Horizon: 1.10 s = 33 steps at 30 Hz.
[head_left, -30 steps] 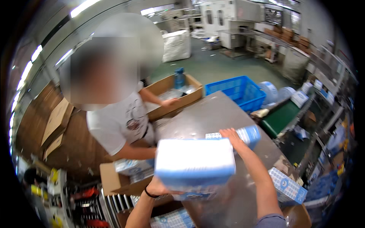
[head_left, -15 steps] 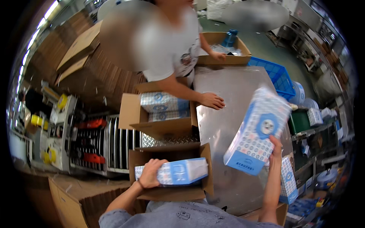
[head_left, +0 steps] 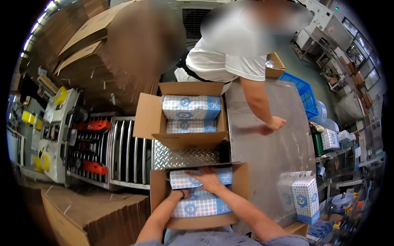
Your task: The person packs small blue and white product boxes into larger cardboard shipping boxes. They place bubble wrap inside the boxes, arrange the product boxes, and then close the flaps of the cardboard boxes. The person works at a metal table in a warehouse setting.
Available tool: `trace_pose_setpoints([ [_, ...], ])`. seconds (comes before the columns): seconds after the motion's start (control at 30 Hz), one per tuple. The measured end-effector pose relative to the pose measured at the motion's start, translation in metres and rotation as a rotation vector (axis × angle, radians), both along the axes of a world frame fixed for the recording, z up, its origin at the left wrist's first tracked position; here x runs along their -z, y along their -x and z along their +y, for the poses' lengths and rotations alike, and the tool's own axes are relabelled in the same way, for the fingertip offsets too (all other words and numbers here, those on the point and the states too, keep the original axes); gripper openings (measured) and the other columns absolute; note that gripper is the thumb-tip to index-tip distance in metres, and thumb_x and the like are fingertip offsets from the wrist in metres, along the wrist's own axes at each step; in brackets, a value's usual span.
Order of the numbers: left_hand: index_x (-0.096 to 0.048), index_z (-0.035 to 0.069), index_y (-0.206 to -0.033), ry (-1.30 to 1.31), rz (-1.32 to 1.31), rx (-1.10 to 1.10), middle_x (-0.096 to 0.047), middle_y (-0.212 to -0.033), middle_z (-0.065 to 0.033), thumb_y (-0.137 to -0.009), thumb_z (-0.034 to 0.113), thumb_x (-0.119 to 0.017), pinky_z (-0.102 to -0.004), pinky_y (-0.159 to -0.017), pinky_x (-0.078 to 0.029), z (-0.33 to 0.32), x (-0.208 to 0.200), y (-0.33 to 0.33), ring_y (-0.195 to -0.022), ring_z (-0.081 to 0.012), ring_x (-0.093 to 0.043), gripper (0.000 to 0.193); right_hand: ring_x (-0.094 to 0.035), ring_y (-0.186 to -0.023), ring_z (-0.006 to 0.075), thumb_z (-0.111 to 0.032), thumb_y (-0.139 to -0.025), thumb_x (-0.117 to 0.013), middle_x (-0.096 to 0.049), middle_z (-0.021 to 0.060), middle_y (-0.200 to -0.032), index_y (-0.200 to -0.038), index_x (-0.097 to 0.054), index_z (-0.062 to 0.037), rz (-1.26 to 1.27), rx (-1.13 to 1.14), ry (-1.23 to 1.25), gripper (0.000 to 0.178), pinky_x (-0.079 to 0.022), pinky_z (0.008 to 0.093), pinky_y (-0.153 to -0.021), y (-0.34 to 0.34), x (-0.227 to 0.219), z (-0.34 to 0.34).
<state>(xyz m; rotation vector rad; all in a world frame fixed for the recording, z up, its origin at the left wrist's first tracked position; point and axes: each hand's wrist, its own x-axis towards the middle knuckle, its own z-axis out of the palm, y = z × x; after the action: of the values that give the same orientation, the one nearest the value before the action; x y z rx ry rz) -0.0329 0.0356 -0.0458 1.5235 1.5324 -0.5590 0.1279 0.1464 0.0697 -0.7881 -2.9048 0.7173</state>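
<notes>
R hand [head_left: 210,180] splays atop pack [head_left: 179,179], L hand [head_left: 184,194] alongside

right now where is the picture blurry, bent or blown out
Head view: ceiling lights glare at the upper left; head view: the metal table has bowed edges and the picture's corners go black; head view: hazy patches blur the top, a ghosted smear sits left of the standing patterned box, the right hand reads fairly clearly.

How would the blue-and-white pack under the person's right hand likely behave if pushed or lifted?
The pack would probably hold its shape, since its long edges look fairly straight. It seems unlikely to roll, being boxy and set inside the near carton. Its weight is hard to judge, contents being hidden.
</notes>
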Motion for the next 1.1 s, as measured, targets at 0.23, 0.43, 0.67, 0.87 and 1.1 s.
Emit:
trace_pose_setpoints([
  [0.23, -0.035, 0.006, -0.15, -0.14, -0.009, -0.012, -0.047, -0.148, -0.019, -0.08, 0.044, -0.071, -0.0404, -0.114, -0.037, 0.0, 0.007, 0.008, -0.136, -0.0354, -0.045, 0.087, -0.028, -0.147, 0.0377, 0.0, -0.086, -0.049, -0.033, 0.0146, -0.158, -0.15, -0.034, -0.0512, -0.182, -0.058, -0.07, 0.084, -0.022, 0.0557, -0.118, 0.033, 0.156, 0.024],
  [0.43, -0.056, 0.0, -0.134, -0.05, -0.1, 0.018, -0.051, -0.142, -0.0255, -0.086, 0.033, -0.061, -0.0421, -0.111, -0.041, 0.04, 0.03, 0.007, -0.132, -0.0355, -0.051, 0.058, -0.056, -0.125, 0.0358, -0.016, -0.075, -0.064, -0.062, 0.0161, -0.132, -0.133, -0.062, -0.0188, -0.504, 0.082, 0.336, 0.058, -0.047, 0.0448, -0.103, 0.019, 0.073, 0.032],
  [0.67, -0.072, 0.009, -0.11, -0.326, -0.113, -0.14, -0.069, -0.111, -0.0224, -0.084, 0.034, -0.062, -0.0476, -0.094, -0.052, 0.069, 0.004, 0.012, -0.109, -0.0389, -0.065, 0.038, -0.068, -0.099, 0.0164, -0.003, -0.095, -0.062, -0.07, 0.0108, -0.109, -0.125, -0.064, -0.0037, 0.941, 0.832, 0.512, 0.03, -0.056, 0.0327, -0.088, -0.126, -0.127, -0.087],
  [0.87, -0.065, 0.004, -0.103, -0.245, -1.228, -0.757, -0.061, -0.072, -0.0038, -0.098, 0.015, -0.062, -0.0243, -0.051, -0.047, 0.083, -0.174, -0.113, -0.057, -0.0115, -0.057, 0.012, -0.064, -0.085, 0.0133, -0.018, -0.099, -0.057, -0.068, 0.0039, -0.097, -0.115, -0.065, -0.0083, 1.36, 2.073, 0.218, 0.021, -0.052, 0.0279, -0.075, -0.316, -0.114, -0.322],
  [1.1, -0.058, 0.0, -0.123, 0.334, -1.332, -0.16, -0.067, -0.112, -0.0134, -0.099, 0.017, -0.061, -0.0385, -0.089, -0.055, -0.05, -0.298, -0.299, -0.104, -0.0246, -0.066, 0.03, -0.043, -0.128, 0.0372, -0.044, -0.096, -0.054, -0.037, 0.0036, -0.153, -0.141, -0.049, -0.0262, 1.453, 2.605, 0.543, 0.049, -0.041, 0.0557, -0.099, -0.392, -0.021, -0.53],
])
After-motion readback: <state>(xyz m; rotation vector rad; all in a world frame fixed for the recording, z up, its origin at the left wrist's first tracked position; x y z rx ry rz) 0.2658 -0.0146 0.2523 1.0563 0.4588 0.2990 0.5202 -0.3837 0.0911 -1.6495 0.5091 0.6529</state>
